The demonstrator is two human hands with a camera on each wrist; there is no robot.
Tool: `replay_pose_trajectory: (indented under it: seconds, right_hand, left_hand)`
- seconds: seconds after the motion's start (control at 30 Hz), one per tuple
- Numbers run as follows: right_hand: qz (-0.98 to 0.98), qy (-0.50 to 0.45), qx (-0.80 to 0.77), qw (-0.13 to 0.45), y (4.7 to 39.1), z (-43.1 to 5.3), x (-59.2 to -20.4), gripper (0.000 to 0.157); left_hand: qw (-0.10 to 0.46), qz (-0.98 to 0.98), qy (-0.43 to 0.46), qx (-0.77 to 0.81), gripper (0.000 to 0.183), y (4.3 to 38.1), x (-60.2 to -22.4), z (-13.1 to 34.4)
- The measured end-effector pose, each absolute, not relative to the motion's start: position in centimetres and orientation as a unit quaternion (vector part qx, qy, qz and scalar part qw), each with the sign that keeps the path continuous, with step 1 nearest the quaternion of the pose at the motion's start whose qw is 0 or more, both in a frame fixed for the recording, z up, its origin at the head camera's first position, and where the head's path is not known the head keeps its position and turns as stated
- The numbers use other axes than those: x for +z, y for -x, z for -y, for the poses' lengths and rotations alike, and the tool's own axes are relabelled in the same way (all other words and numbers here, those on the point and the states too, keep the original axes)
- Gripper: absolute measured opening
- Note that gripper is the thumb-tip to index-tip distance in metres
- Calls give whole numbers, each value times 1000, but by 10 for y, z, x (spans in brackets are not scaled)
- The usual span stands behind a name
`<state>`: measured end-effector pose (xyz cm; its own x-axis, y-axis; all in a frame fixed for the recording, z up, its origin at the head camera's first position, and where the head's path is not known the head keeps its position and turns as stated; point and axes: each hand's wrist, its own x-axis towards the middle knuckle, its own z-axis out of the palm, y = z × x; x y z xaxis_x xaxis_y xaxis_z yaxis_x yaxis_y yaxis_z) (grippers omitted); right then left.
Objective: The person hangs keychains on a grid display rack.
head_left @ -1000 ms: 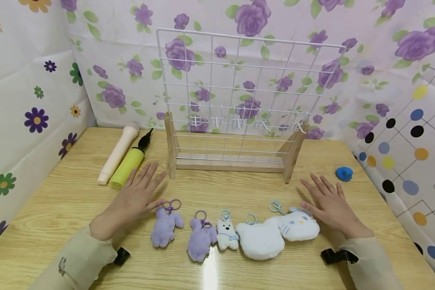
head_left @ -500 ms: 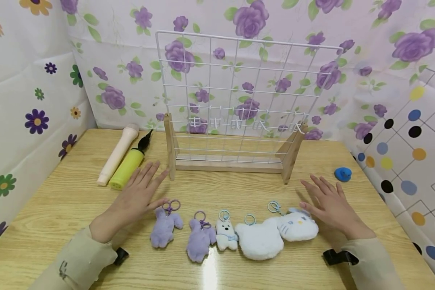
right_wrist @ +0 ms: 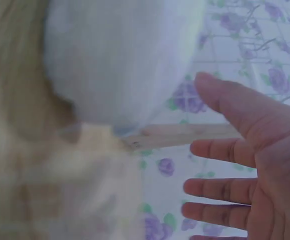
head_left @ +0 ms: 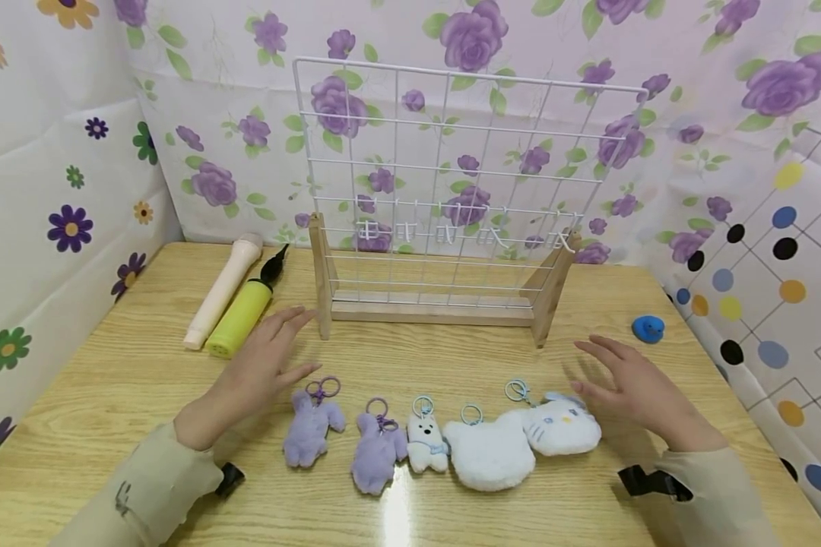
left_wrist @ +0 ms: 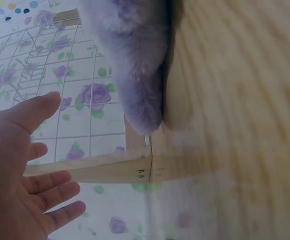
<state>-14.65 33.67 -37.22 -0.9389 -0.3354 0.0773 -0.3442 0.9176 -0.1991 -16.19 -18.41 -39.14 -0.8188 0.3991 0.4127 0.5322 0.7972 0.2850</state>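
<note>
Several plush keychains lie in a row on the wooden table. From left come a purple plush [head_left: 311, 431], a second purple plush [head_left: 378, 453], a small white bear [head_left: 427, 444] with a blue bow, a white plush turned back-up [head_left: 492, 456], and a white cat-face plush [head_left: 562, 427]. My left hand [head_left: 255, 374] is beside the leftmost purple plush, thumb near its ring, holding nothing. To the right of the cat-face plush, my right hand [head_left: 639, 391] is empty too. Both wrist views show spread fingers, at a purple plush [left_wrist: 137, 60] and a white one [right_wrist: 120, 60].
A white wire grid rack [head_left: 438, 182] on a wooden stand [head_left: 431, 311] rises behind the keychains, with several white hooks [head_left: 445, 232]. A pale pink tube [head_left: 224, 289] and a yellow hand pump [head_left: 242, 315] lie left. A blue toy duck [head_left: 648, 329] sits right.
Both hands, earlier spread palm down, have tilted with their thumbs toward the middle. The right hand has shifted slightly right. The keychains stay where they were.
</note>
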Motion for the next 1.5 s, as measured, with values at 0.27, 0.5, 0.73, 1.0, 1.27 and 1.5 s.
replay_pose_trajectory:
  seconds: [0.27,0.5,0.73,1.0,1.27,1.5]
  right_hand:
    - [974,-197,110,37,143,-323,-354,53]
    - [971,-213,99,49,140,-309,-344,48]
    - [963,-241,105,53,142,-297,-343,41]
    - [957,-265,113,41,150,-283,-351,38]
    - [949,-276,154,8,156,-272,-363,33]
    - [947,-282,156,-4,156,-267,-379,28]
  left_hand:
    - [128,907,197,-350,71,178,-388,179]
    - [110,876,156,-443,68,193,-386,174]
    - [100,865,132,-474,62,205,-388,173]
    - [88,846,102,-516,55,217,-396,172]
    - [68,829,88,-548,55,220,-407,170]
    - [83,819,93,-561,53,226,-424,166]
